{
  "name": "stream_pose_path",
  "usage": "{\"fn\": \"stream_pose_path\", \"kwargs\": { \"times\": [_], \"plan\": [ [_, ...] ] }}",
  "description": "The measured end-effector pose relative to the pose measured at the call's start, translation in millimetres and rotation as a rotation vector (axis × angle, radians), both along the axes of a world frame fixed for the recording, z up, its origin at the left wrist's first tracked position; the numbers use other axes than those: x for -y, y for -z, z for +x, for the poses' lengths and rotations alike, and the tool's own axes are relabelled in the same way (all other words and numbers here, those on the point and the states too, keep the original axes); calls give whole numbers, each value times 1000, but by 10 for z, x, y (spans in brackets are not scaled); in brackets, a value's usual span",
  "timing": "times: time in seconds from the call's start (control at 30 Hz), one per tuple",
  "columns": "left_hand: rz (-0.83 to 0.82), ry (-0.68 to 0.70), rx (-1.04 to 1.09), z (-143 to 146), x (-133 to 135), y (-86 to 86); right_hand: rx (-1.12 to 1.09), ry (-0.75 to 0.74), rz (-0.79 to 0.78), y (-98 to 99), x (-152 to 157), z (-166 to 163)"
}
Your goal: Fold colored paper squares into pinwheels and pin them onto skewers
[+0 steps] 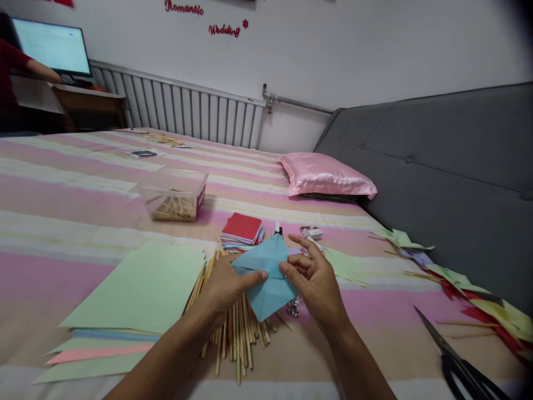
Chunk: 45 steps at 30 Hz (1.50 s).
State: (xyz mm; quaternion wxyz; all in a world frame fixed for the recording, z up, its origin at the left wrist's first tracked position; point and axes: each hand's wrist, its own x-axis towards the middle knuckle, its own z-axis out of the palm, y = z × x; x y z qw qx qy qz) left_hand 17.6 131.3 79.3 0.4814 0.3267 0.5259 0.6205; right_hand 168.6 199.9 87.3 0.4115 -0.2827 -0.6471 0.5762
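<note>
A creased square of light blue paper [268,258] is held up between my two hands, one corner pointing down toward me. My left hand [227,280] grips its left side, thumb on top and fingers hidden underneath. On the right side, my right hand [312,272] pinches the paper between thumb and curled fingers, with the index finger raised. Beneath the paper lies a loose bundle of thin wooden sticks [239,339]. Just behind it sits a stack of small coloured paper squares [242,228], red on top. Small silvery bits [293,306] show beside my right hand.
Large green sheets [137,289] lie at left, with a clear plastic box [177,194] of sticks behind. Black scissors [452,355] lie open at right, near finished paper pinwheels [470,289]. A pink pillow [328,175] rests by the grey headboard [437,144]. Another person's arm [44,71] is at a desk.
</note>
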Motion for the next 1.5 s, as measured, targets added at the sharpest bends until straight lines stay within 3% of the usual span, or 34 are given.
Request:
{"fn": "stream_pose_path", "kwargs": {
  "times": [0.57,0.77,0.9,1.0,1.1,1.27,1.5],
  "plan": [
    [-25,10,-27,14,13,-27,16,159,93,8,0,-4],
    [-40,-203,55,-81,36,-147,66,324,398,-95,74,44],
    [-79,-265,155,-162,39,-194,163,125,555,-165,122,106],
    [-75,-247,228,-179,39,-212,235,-99,555,-164,138,116],
    [-72,-218,275,-155,44,-238,244,-232,538,-117,126,90],
    [-78,-196,277,-79,64,-280,208,-192,545,-52,84,44],
    [-24,-235,213,14,96,-275,165,-58,428,-44,99,4]
  ]
}}
